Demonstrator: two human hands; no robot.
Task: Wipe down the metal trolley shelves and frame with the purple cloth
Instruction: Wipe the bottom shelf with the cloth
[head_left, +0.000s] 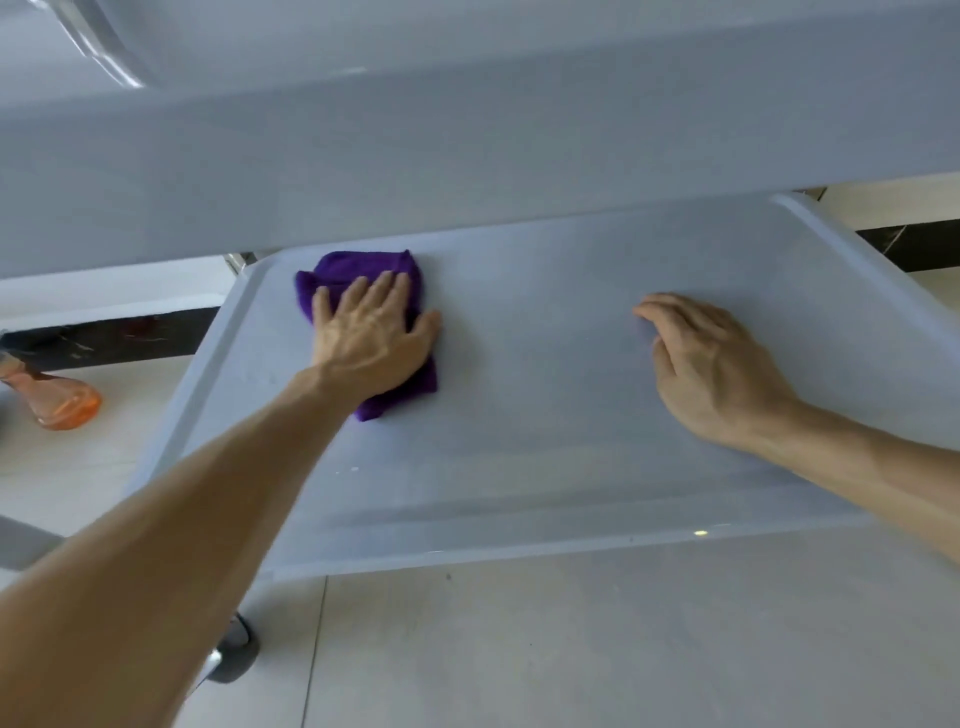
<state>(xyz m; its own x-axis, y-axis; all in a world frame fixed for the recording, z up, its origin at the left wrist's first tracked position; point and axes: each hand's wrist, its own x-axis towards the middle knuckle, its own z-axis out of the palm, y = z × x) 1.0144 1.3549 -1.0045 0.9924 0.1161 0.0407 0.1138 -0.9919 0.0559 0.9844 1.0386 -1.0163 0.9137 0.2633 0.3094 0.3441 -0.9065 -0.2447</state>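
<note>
A: Head view: where is the purple cloth?
B: Flat on the lower trolley shelf, toward its far left corner, under the left hand, whose fingers are straight and spread, pressing it down.
A: And the right hand?
B: Resting on the same shelf, well apart from the cloth, fingers loosely curled, holding nothing.
A: Any containers?
B: An orange spray bottle lies on the floor left of the trolley, with orange liquid inside. The upper shelf overhangs; a caster shows below.
</note>
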